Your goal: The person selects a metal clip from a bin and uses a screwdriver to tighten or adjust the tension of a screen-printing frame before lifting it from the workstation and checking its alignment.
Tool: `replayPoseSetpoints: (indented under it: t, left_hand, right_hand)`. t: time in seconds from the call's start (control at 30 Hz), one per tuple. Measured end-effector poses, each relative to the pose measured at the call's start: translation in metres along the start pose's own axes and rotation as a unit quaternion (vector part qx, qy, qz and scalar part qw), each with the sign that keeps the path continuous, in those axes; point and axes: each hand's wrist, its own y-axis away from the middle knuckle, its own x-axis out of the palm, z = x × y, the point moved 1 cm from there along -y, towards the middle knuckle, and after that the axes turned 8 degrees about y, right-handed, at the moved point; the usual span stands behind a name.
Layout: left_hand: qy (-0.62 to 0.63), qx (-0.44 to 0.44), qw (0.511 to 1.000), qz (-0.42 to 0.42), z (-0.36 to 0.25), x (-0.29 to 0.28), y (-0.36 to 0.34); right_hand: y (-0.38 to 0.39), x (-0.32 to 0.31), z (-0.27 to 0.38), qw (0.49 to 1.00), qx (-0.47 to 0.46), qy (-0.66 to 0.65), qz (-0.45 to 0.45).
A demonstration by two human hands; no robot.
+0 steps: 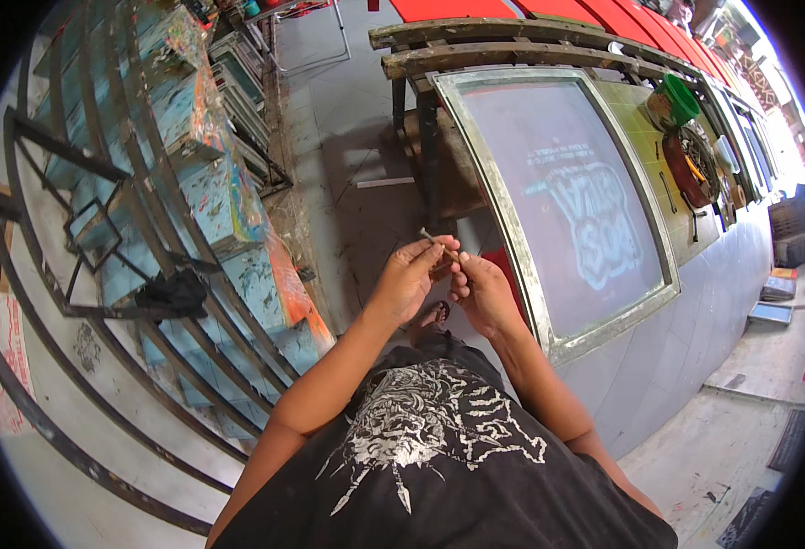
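My left hand (411,279) and my right hand (480,291) are raised together in front of my chest, fingertips touching. Between them they pinch a thin pale stick (432,238) that points up and to the left. A small dark object (441,268) sits between the fingers; I cannot tell what it is. Just right of my hands lies a large screen-printing frame (512,220) with grey mesh and a pale blue stencil design, resting on the long table.
A long grey table (695,302) runs to the right, with a green-lidded tub (677,99) and a round dark red tray (691,169) on it. Paint-stained blue stairs with a black metal railing (137,229) stand on my left. Red panels (549,9) line the far end.
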Motion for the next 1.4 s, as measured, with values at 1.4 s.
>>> replayPoseSetpoints:
  t: [1.4]
  left_hand:
    - [-0.009,-0.285,0.950,-0.129,-0.125,-0.164,-0.459]
  right_hand:
    - [-0.356,0.013,0.078,0.981,0.062,-0.014,-0.181]
